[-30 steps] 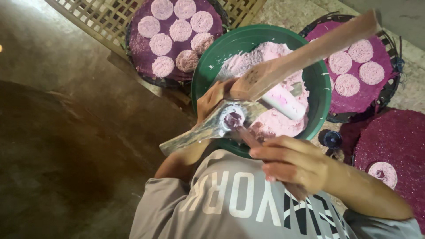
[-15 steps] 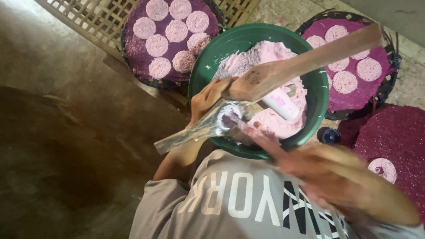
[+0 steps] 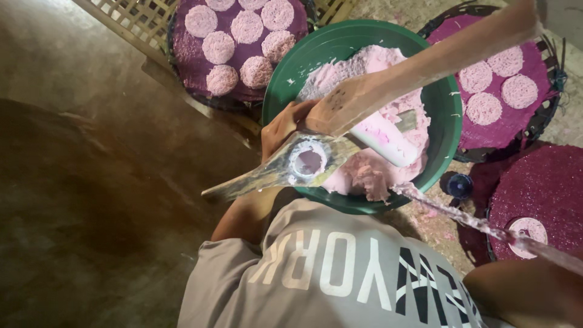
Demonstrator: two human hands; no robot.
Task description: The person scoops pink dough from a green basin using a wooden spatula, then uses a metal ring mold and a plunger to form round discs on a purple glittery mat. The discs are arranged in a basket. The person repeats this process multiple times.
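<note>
Clamping the wooden ring mould (image 3: 303,163) in the left grip (image 3: 284,124) over the green basin (image 3: 450,112). Risking slinging the pink dough strand (image 3: 449,212) onto the floor, perhaps missing the near right tray (image 3: 549,182); not telling the blurred right hand (image 3: 534,285) grip.

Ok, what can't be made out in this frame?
- Right hand: head view, past the right edge; only the forearm shows, grip unseen.
- Pink dough strand: head view, motion-blurred, far end unclear.
- Left hand: head view, fingers partly hidden by the wooden press.
</note>
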